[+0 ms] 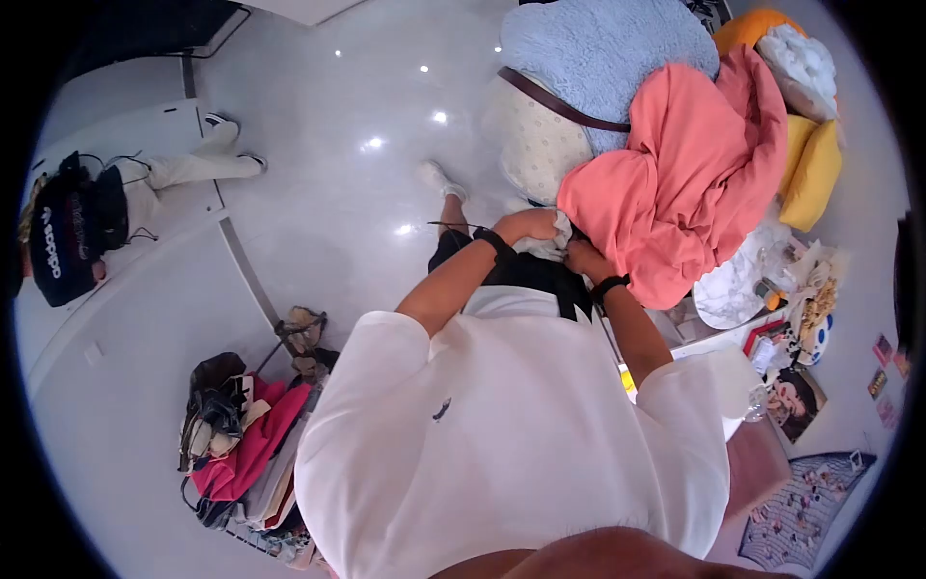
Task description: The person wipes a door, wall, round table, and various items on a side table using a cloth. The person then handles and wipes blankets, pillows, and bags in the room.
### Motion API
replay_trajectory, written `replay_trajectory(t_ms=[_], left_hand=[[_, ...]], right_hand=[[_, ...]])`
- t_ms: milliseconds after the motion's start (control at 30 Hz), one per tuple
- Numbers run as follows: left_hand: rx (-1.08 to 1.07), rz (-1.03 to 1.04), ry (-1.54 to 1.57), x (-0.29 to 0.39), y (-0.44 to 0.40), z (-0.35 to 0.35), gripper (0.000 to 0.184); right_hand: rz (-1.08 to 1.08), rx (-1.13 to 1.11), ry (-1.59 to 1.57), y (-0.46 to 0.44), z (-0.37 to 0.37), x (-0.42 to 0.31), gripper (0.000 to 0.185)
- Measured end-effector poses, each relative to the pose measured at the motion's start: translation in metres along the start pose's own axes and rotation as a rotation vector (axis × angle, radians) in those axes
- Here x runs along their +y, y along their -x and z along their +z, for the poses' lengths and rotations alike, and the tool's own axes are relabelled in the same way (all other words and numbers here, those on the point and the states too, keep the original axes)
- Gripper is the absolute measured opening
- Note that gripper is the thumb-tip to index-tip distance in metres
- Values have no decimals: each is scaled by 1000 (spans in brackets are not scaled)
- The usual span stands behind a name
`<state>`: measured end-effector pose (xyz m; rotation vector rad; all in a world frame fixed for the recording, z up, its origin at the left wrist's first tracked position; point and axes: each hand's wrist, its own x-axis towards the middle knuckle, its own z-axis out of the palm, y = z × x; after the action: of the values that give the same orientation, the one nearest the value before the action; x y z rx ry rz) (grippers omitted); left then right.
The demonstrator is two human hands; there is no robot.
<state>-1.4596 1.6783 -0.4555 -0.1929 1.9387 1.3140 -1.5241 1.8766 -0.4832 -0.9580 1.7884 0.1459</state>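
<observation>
A crumpled white cloth (pixel 546 248) is bunched between my two hands, in front of my dark shorts. My left hand (pixel 526 225), with a dark band at the wrist, is closed on its upper part. The fingers of my right hand (pixel 586 259) are curled in at the cloth's right edge, partly hidden, and that wrist wears a black band too. Just beyond my right hand spreads a rumpled coral-pink blanket (pixel 675 174). Behind my left hand lies a cream dotted cushion (pixel 535 135), a brown strap (pixel 564 104) across its top.
A fluffy light-blue cushion (pixel 603 53) and yellow pillows (pixel 810 179) pile up at the upper right. To the right stands a round marbled tabletop (pixel 738 285) with small items. Clothes and bags (pixel 246 434) heap up lower left. Another person (pixel 72 227) is at far left.
</observation>
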Motion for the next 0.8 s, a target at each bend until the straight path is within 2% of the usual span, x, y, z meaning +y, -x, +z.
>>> replay_trajectory(t_ms=[33, 100, 133, 200, 233, 300, 333, 400, 433, 467, 500, 567, 633, 700, 800], left_hand=[[4, 17, 22, -3, 0, -9, 41], [-192, 83, -106, 1, 29, -47, 41], [-174, 104, -75, -16, 29, -52, 41], [-293, 261, -25, -61, 24, -53, 44], [-255, 271, 8, -62, 45, -73, 44], [-216, 196, 118, -64, 115, -128, 44], [-218, 258, 266, -80, 134, -141, 44], [-148, 227, 309, -89, 196, -183, 42], [-100, 198, 330, -97, 220, -198, 41], [-53, 358, 492, -137, 210, -188, 44], [-34, 348, 502, -141, 239, -201, 44], [60, 184, 555, -146, 292, -230, 50], [157, 210, 594, -163, 321, -245, 50], [296, 278, 685, -176, 346, -252, 49], [401, 242, 687, -184, 378, -268, 48]], right_hand=[[15, -13, 20, 4, -9, -9, 32], [38, -97, 65, 12, -33, -45, 29], [1, -72, 43, -4, -15, -41, 28], [45, -130, 61, -8, -34, -83, 29], [40, -148, 109, -19, -38, -93, 29], [-171, -66, 114, -49, -30, -108, 30], [-187, -80, 139, -61, -40, -121, 30], [-327, -60, 182, -86, -62, -150, 33], [-212, -109, 194, -87, -91, -183, 38], [-201, -73, 172, -99, -101, -202, 43], [-192, -34, 146, -111, -113, -220, 47], [-250, -38, 188, -125, -143, -255, 49], [-311, -17, 221, -144, -179, -295, 51], [-383, 102, 92, -153, -204, -332, 53], [-383, -16, 132, -157, -260, -403, 58]])
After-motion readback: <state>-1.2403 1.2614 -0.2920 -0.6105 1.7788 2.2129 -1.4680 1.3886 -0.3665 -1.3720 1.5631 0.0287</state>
